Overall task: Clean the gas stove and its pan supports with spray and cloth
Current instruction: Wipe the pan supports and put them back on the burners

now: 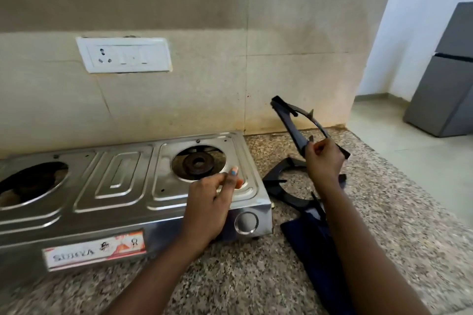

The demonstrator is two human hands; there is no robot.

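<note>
- The right hand [324,161] is pinching a black, square-framed metal pan support [294,123] by its near corner, its grip clamped on the rim, and is holding the frame tilted up in the air above the speckled granite tabletop [384,212].
- Judging by its look, the support is stiff and fairly weighty, with pointed prongs facing inward; taking hold on a flat stretch of rim between the prongs seems safest, and a greasy film could be making it slippery.
- Directly below that grip, a second black pan support [279,189] is lying flat on the tabletop, and a dark blue cloth [307,238] is lying just nearer the person, touching it.
- To the left of the right hand, the left hand [212,202] is hovering over the front right corner of the stainless-steel two-burner gas stove [122,186], fingers loosely curled and holding nothing.
- Just beyond the left hand, the right burner [197,162] is sitting bare, its support off.
- No spray bottle is showing.
</note>
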